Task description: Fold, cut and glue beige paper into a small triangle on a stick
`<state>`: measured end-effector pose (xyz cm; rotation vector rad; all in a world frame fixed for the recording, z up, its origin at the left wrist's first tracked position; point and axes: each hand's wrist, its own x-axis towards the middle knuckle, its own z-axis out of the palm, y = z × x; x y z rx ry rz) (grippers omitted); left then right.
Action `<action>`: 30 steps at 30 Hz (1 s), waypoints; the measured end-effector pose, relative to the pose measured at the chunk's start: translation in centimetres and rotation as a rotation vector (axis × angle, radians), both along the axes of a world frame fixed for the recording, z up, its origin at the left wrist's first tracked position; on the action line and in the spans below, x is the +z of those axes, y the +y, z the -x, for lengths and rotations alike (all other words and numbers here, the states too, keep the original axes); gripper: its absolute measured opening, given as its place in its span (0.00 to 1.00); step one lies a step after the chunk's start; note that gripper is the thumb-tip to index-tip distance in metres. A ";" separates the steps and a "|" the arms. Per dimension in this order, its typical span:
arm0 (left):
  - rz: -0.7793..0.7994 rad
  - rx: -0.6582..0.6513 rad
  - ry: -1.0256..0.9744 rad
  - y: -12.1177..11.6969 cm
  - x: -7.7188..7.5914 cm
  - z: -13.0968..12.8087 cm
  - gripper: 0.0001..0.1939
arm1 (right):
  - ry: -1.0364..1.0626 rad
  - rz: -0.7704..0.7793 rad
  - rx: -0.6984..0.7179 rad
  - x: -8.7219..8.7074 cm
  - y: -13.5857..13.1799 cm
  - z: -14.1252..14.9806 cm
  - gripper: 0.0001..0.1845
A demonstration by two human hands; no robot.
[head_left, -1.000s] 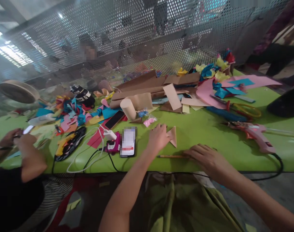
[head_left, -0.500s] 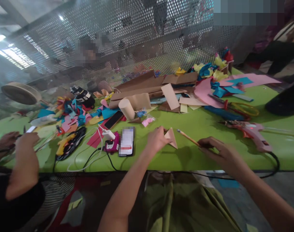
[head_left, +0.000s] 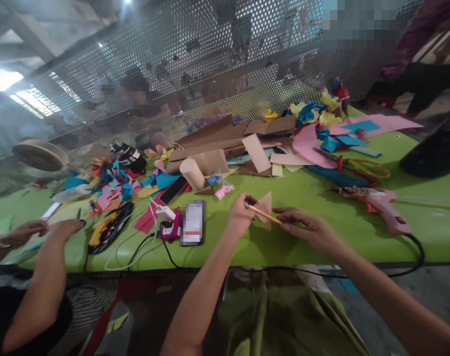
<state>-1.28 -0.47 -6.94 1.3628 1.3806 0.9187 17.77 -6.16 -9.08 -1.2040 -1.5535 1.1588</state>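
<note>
My left hand (head_left: pixel 241 213) is closed on a small tan triangular piece of folded paper (head_left: pixel 266 203), just above the green table. Between the fingers of my right hand (head_left: pixel 309 228) is a slim yellowish pencil (head_left: pixel 266 213). It points left, crossing in front of the paper, and its far end meets the fingertips of my left hand. Right of my hands lies a pink hot glue gun (head_left: pixel 389 205) with a small red light on it. A phone (head_left: pixel 192 222) with a lit screen rests to the left.
A magenta power adapter (head_left: pixel 170 226) with cables sits beside the phone. Brown cardboard (head_left: pixel 210 136), a paper roll (head_left: pixel 192 174) and scissors (head_left: pixel 369 169) lie farther back. At left, a co-worker's hands (head_left: pixel 63 230) work near a yellow-handled tool (head_left: pixel 103 228). A perforated metal screen (head_left: pixel 217 64) stands behind.
My right hand has moved left, bringing the pencil across the folded paper to my left hand. The co-worker's hands have shifted at left. The view has tilted slightly.
</note>
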 end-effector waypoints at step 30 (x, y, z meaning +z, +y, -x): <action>0.238 -0.026 -0.572 -1.7 -1.4 -1.1 0.12 | -0.286 -0.413 -0.152 -0.8 1.6 -0.1 0.09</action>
